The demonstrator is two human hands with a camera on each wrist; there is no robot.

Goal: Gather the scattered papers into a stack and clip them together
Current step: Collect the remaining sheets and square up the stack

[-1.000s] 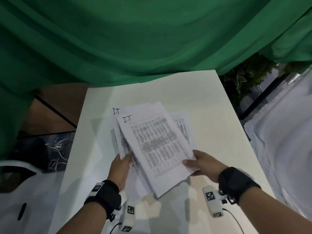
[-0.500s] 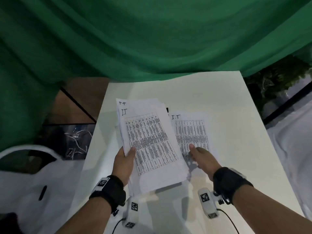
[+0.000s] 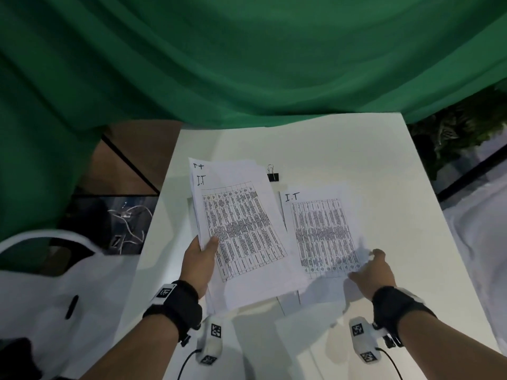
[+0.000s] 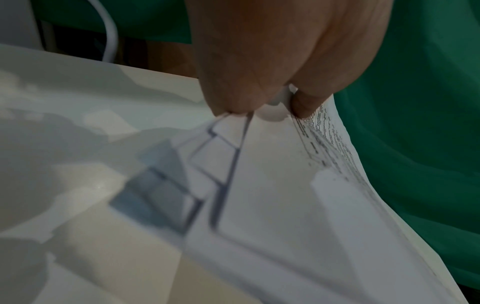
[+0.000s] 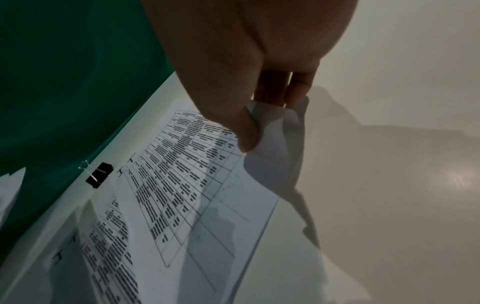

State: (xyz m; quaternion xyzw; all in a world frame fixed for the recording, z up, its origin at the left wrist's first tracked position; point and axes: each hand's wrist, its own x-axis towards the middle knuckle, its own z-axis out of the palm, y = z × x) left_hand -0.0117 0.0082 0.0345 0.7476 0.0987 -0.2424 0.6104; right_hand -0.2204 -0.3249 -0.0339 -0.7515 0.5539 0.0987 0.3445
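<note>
A sheaf of printed papers point(image 3: 238, 231), each page a dense table headed with handwritten initials, hangs just above the white table point(image 3: 356, 149), pinched at its near left edge by the left hand point(image 3: 200, 264), thumb on top and fingers curled beneath. Right of the sheaf, one loose sheet point(image 3: 323, 234) lies mostly flat on the table, its near right corner lifted and crumpled between the thumb and fingers point(image 5: 246, 133) of the right hand point(image 3: 373, 272). A second ago both hands held the sheaf and the loose sheet lay half hidden under it; half a second ago the right hand had let go and was reaching for the sheet; now it has the corner. That appears to leave one paper to add before the pile can be squared, though whether more lie under the sheaf cannot be told. Beyond the sheaf's far right corner, a black binder clip point(image 3: 272, 175) with silver handles waits on the table, untouched. Behind the table hangs a green curtain point(image 3: 247, 64); left of it, a tangle of white cable point(image 3: 129, 223) on the floor.
</note>
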